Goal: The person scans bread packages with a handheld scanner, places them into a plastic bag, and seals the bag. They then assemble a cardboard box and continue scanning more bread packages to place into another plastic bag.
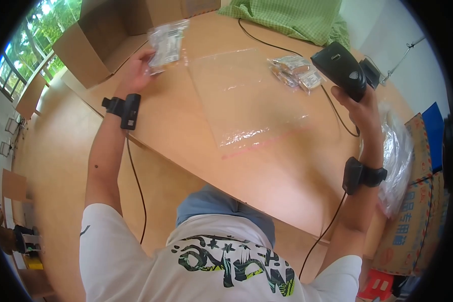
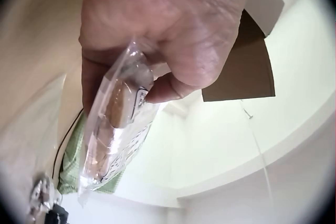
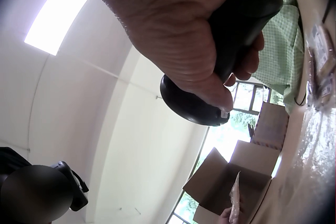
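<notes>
My left hand (image 1: 135, 75) pinches a small clear plastic packet (image 1: 167, 46) with a printed label, raised over the table's far left. The left wrist view shows thumb and fingers at its top edge and a brownish item inside the packet (image 2: 118, 124). On the right, my right hand (image 1: 363, 111) grips a black handheld barcode scanner (image 1: 341, 70) by its handle. Fingers wrap around the scanner (image 3: 239, 32) in the right wrist view. Between the hands, a large flat clear plastic bag (image 1: 249, 98) lies on the table. Several similar small packets (image 1: 294, 71) lie beside it.
An open cardboard box (image 1: 93, 50) stands at the back left. A green checked cloth (image 1: 292, 20) sits at the far edge, with a black cable (image 1: 267, 42) running from under it. Clear plastic wrap (image 1: 396, 156) and printed cartons (image 1: 412, 226) are at the right edge.
</notes>
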Demonstrator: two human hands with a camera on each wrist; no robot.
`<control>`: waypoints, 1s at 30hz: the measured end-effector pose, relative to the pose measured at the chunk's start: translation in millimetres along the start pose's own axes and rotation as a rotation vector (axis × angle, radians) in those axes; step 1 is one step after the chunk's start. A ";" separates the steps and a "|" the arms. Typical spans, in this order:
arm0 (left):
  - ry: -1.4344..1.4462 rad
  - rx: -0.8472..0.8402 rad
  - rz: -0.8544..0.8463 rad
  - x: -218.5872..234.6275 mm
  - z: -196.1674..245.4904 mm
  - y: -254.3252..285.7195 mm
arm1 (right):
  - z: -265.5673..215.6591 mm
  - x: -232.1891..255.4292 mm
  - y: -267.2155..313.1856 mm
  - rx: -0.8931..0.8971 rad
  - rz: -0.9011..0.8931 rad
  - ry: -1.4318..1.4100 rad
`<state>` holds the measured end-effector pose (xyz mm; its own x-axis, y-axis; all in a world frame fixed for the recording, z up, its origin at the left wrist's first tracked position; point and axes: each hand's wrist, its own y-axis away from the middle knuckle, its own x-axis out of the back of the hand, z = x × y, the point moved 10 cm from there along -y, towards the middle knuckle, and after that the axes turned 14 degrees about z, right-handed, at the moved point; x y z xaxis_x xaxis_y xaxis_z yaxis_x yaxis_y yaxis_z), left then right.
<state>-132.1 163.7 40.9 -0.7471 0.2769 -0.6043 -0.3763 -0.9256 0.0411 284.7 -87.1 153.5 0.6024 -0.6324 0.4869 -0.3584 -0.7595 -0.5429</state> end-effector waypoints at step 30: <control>-0.587 -0.347 -0.313 -190.5 -117.1 17.6 | -19.0 -50.6 22.5 0.188 -0.230 0.113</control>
<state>67.8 64.4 63.6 -0.8394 0.5432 -0.0188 -0.4977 -0.7821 -0.3749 232.7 -75.1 129.7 0.5656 -0.4685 0.6786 -0.0778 -0.8495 -0.5218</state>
